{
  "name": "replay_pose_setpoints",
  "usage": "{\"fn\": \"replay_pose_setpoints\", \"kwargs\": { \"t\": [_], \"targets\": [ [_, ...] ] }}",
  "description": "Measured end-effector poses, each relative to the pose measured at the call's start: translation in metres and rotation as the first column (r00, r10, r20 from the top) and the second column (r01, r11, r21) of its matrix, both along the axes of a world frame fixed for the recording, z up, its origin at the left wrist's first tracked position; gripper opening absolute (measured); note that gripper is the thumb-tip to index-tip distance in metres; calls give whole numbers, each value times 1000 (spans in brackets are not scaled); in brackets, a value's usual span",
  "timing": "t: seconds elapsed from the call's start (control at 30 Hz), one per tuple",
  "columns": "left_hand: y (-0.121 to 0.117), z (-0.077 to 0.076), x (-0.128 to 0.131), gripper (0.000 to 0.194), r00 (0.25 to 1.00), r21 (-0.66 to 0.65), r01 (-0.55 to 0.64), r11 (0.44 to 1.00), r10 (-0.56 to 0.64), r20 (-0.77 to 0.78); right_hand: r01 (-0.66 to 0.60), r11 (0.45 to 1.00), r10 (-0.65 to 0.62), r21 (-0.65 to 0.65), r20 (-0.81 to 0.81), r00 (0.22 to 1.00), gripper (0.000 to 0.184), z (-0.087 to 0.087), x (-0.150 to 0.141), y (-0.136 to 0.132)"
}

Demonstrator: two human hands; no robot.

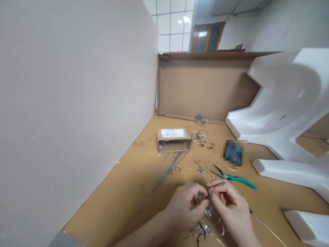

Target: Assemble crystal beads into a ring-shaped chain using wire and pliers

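My left hand (pixel 186 204) is closed in a pinch near the front of the table. Facing it, my right hand (pixel 231 204) pinches too, its fingertips touching those of my left. Between the fingertips shows part of a small dark ring (pixel 207 188). Below my hands dangles a tangle of clear, shiny pieces and thin wire (pixel 205 230), partly hidden by my left fingers. Needle-nose pliers with green handles (pixel 241 180) lie just beyond my right hand.
A small open cardboard box (pixel 174 148) with a white label stands ahead, and straight thin wires (pixel 164 173) lie before it. Beside it sit piles of shiny pieces (pixel 202 135) and loose dark rings (pixel 210 148). White foam (pixel 280 113) borders the right, a pale panel (pixel 77 103) the left.
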State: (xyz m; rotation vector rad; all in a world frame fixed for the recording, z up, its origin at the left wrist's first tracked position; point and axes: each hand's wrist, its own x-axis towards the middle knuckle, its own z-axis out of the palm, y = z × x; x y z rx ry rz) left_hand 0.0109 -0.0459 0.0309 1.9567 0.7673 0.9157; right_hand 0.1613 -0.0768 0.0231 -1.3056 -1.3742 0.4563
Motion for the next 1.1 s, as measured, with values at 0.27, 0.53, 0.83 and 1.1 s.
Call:
{"fn": "replay_pose_setpoints", "kwargs": {
  "t": [0.27,0.53,0.83,1.1],
  "targets": [
    [5,-2,-4,20,994,-197,-24,980,44,103,-106,991,100,79,84,992,11,-5,1,-1],
    [5,0,-5,12,996,-16,-82,996,83,25,-130,990,123,63,103,987,11,-5,3,-1],
    [33,0,-20,18,887,-232,-290,929,352,299,-181,982,185,-55,77,980,14,15,32,7],
    [12,-2,-12,17,836,-147,75,986,18,548,-494,842,463,-218,-181,868,14,23,18,3]
  ]
}}
